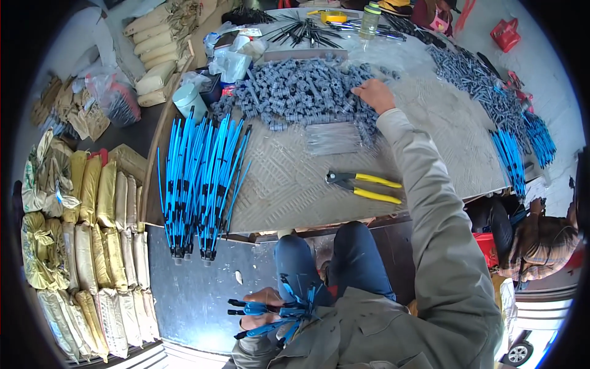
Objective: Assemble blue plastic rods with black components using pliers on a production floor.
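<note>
My left hand (258, 315) is closed around a bundle of thin blue rods with black ends (298, 310), low in front of my lap. My right arm stretches across the table, and my right hand (376, 96) is at the right part of a big heap of grey ribbed plastic fittings (295, 86). Its fingertips are drawn together over the heap; whatever they pinch is too small to make out. Below the heap lies a clear pack of thin pale strips (333, 138). Pliers with yellow handles (369, 184) rest on the tabletop nearer to me.
Bundles of blue and black rods (203, 178) overhang the table's front left edge. A pale green tub (189, 100) and plastic bags stand behind them. A bottle (370, 21) and black rods (304, 32) are at the far end. Stacked sacks (92, 246) line the left; co-workers sit on the right.
</note>
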### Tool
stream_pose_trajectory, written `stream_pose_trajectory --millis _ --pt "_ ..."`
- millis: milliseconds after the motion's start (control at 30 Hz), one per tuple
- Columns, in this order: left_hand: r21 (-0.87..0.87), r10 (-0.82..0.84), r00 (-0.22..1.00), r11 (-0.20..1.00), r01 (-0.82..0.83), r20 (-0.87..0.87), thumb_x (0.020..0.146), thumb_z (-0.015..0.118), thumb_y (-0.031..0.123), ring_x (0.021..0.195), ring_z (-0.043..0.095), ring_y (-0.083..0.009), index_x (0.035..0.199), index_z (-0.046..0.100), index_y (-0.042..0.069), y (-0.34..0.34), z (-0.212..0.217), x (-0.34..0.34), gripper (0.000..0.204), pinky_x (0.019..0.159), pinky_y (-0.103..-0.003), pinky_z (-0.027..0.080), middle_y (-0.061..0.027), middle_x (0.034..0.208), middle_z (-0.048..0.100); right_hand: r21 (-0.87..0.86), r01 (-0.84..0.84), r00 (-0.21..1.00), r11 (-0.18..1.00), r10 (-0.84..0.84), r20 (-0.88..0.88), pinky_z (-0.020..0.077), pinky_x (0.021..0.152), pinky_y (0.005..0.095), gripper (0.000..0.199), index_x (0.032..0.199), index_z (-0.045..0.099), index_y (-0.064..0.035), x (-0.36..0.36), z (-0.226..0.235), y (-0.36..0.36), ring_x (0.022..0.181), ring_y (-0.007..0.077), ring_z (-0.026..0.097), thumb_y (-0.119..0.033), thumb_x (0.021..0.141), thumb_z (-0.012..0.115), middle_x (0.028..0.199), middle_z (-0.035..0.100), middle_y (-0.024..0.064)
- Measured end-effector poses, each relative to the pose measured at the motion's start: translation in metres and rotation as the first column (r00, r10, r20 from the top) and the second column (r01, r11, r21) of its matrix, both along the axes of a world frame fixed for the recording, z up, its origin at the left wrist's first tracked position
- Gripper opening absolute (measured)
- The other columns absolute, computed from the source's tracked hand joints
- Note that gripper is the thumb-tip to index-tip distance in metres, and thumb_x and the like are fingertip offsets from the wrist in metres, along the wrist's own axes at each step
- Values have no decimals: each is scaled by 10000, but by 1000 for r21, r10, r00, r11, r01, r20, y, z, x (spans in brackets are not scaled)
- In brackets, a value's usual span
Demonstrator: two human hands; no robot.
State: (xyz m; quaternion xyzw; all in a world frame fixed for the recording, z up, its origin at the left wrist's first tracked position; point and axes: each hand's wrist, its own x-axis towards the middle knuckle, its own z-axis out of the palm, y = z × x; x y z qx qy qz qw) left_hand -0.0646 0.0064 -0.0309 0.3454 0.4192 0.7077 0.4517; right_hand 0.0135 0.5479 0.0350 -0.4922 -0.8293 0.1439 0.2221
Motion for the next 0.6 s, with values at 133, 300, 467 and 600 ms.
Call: stream_pose_trajectory --millis 133,300,467,600 --pt "-92 -28 984 996 11 -178 650 639 229 663 524 -220 805 632 -50 -7 2 10 320 612 -323 426 -170 809 571 18 119 977 993 -120 177 492 780 402 374 919 667 -72 -7 -2 5 948 349 599 -362 683 686 985 639 164" --pt "102 -88 992 990 96 -88 715 729 135 856 549 -223 935 629 0 -2 -6 9 277 697 -364 463 -118 851 584 97 -152 885 984 179 -430 465 689 325 211 855 621 -36 18 1 -13 749 182 602 -220 765 671 870 657 59" --pt "-8 -310 920 948 317 -242 722 730 130 778 596 -176 965 629 -1 26 18 -5 294 690 -321 470 -91 871 634 -154 -719 418 677 245 -875 431 631 225 251 1059 524 -29 36 30 -183 700 96 535 -73 819 582 871 605 60" --pt "-201 -312 893 945 257 -324 651 789 81 733 606 -126 932 649 -11 27 24 14 328 624 -269 476 -63 818 651 -308 -852 448 424 284 -848 450 638 243 434 1228 401 -28 44 9 -310 761 154 582 -16 820 546 886 603 106"
